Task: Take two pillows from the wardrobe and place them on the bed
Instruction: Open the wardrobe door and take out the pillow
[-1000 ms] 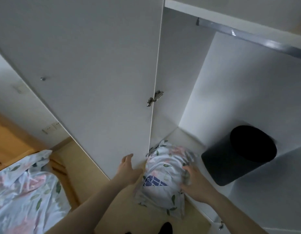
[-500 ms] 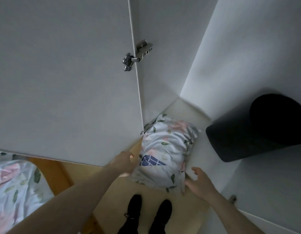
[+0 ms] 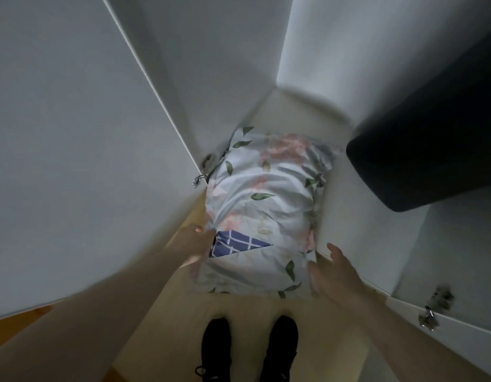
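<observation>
Both bare forearms reach forward and down. The left hand (image 3: 193, 248) is motion-blurred, its grasp unclear; the right hand (image 3: 332, 274) spreads its fingers (image 3: 333, 249) loosely.

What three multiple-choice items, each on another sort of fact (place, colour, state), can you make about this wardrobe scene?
1. Where does the floral pillow lie?
A. on the wardrobe floor
B. on a hanging rail
C. on the shoes

2. What colour is the checked patch showing at the pillow's opening?
A. red
B. blue
C. yellow

3. How is the right hand?
A. closed in a fist
B. open, at the pillow's corner
C. holding a shoe

Key: 1 A, the pillow rests on the wardrobe floor beside the dark bin. 2 B, the patch is blue with white lines. 3 B, its fingers are spread.
</observation>
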Demonstrator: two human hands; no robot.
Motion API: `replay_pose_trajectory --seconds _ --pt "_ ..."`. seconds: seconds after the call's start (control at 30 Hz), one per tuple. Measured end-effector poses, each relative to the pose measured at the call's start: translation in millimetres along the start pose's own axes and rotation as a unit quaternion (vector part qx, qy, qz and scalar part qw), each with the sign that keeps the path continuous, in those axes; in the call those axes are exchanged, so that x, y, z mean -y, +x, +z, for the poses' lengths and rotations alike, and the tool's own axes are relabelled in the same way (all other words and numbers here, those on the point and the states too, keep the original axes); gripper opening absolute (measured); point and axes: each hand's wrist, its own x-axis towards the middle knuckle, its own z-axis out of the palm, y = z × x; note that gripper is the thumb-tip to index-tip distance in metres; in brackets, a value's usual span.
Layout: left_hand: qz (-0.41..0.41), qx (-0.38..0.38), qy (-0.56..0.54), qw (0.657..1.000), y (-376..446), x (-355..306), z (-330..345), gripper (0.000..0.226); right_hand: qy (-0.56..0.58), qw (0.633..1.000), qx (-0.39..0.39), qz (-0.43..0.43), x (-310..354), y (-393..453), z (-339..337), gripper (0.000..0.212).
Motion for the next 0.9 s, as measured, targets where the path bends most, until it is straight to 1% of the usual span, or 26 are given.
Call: replay_pose_trajectory --seconds 0.07,0.13,0.17,0.2,0.27,0.3,0.33,0.37,0.4,0.43,0.5,0.57,0.6,0.63,0.67,0.7,0.73,0.77,0.8,0.83,0.87,0.9 --pt "0.008 -0.011 -0.008 1.0 42 6 15 0.06 0.024 1.0 -0.005 0.02 -2 26 16 0.081" --pt "-0.003 -0.016 -0.04 0.999 77 8 27 0.062 0.068 0.997 -0.02 0.034 -8 50 35 0.084" --pt "-0.011 -0.017 -0.061 0.998 97 6 34 0.069 0.089 0.995 -0.024 0.035 -11 64 43 0.085" --pt "-0.018 -0.027 -0.076 0.997 114 5 41 0.082 0.103 0.993 -0.028 0.039 -13 77 49 0.084" --pt "-0.025 -0.054 -0.085 0.995 155 11 54 0.12 0.13 0.989 -0.045 0.046 -17 109 63 0.081" --pt "-0.026 -0.055 -0.079 0.995 183 22 64 0.135 0.137 0.988 -0.054 0.053 -17 122 70 0.081" --pt "-0.037 -0.05 -0.075 0.995 205 30 72 0.144 0.147 0.986 -0.061 0.053 -17 134 75 0.083" --pt "-0.048 -0.039 -0.077 0.995 218 32 76 0.148 0.162 0.983 -0.067 0.055 -18 146 81 0.085" --pt "-0.05 -0.019 -0.087 0.995 217 27 77 0.147 0.178 0.98 -0.07 0.054 -20 159 87 0.088" --pt "-0.048 -0.006 -0.087 0.995 211 21 80 0.14 0.194 0.977 -0.07 0.055 -23 170 94 0.091" --pt "-0.047 0.014 -0.086 0.995 203 11 90 0.121 0.225 0.971 -0.065 0.054 -27 189 105 0.097" --pt "-0.051 0.0 -0.098 0.994 211 11 105 0.106 0.251 0.965 -0.053 0.052 -30 202 114 0.102" --pt "-0.03 -0.01 -0.078 0.996 217 16 114 0.097 0.262 0.962 -0.047 0.055 -31 204 117 0.104" --pt "-0.04 0.001 -0.101 0.994 221 14 119 0.087 0.27 0.96 -0.039 0.065 -32 206 119 0.105" --pt "-0.059 0.044 -0.195 0.978 216 7 123 0.08 0.276 0.958 -0.032 0.073 -34 207 120 0.103" --pt "-0.094 0.06 -0.314 0.943 217 7 130 0.073 0.284 0.955 -0.026 0.084 -35 206 120 0.1" --pt "-0.124 0.073 -0.403 0.904 210 3 129 0.067 0.293 0.951 -0.024 0.093 -35 202 118 0.097" --pt "-0.09 0.062 -0.358 0.927 194 2 125 0.058 0.299 0.949 -0.018 0.101 -36 196 118 0.094" --pt "-0.071 0.051 -0.315 0.945 176 -3 117 0.041 0.296 0.95 -0.016 0.102 -36 186 115 0.087" --pt "-0.069 0.037 -0.325 0.942 166 -2 119 0.022 0.29 0.952 -0.013 0.099 -34 176 111 0.079" --pt "-0.083 0.037 -0.349 0.933 150 -6 115 0.013 0.284 0.954 -0.009 0.097 -34 162 105 0.07" --pt "-0.075 0.049 -0.337 0.937 139 -7 112 0.014 0.285 0.954 -0.008 0.092 -37 153 102 0.063"
